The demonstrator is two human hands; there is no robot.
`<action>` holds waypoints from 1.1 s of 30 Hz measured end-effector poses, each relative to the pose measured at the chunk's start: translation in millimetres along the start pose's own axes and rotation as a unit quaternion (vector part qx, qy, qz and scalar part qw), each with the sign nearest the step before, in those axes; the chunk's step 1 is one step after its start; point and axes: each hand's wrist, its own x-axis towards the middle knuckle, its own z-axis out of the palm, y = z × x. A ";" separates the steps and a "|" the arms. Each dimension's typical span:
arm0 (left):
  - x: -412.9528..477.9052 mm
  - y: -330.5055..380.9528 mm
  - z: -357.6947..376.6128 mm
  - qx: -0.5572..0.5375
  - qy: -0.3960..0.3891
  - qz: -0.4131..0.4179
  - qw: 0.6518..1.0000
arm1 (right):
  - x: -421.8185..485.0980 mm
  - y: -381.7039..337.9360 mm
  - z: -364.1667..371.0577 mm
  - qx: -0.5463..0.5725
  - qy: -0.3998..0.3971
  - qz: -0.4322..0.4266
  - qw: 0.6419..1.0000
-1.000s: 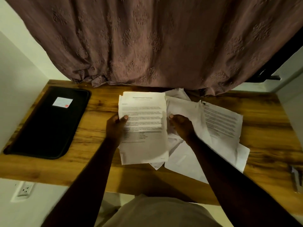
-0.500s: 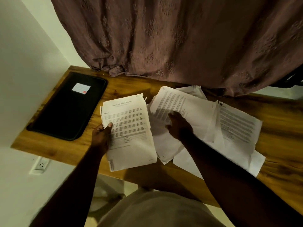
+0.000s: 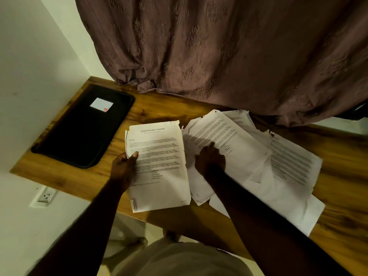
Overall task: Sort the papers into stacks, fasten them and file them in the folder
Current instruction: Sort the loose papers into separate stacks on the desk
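Observation:
My left hand (image 3: pixel 124 168) grips the left edge of a small stack of printed sheets (image 3: pixel 161 166), thumb on top; its top page is headed as a transcript. To its right a loose, overlapping pile of papers (image 3: pixel 278 168) spreads over the wooden desk (image 3: pixel 151 114). My right hand (image 3: pixel 210 159) rests on the left part of that pile, fingers laid on a printed sheet (image 3: pixel 229 136). A closed black folder (image 3: pixel 79 134) with a small white label lies at the desk's left end, apart from both hands.
A brown patterned curtain (image 3: pixel 219 52) hangs over the desk's far edge and touches the pile's back. A white wall (image 3: pixel 29 76) closes the left side, with a power socket (image 3: pixel 44 196) below the desk. The pile's lower sheets overhang the desk's near edge.
My right hand has let go of the held stack and moved right onto the loose pile. The left hand has drawn its stack slightly left, apart from the pile. The view has shifted.

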 end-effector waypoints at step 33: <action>13.5 -10.5 -6.2 0.013 0.070 -0.025 0.997 | -9.5 29.4 -12.2 -0.046 0.109 -0.041 0.992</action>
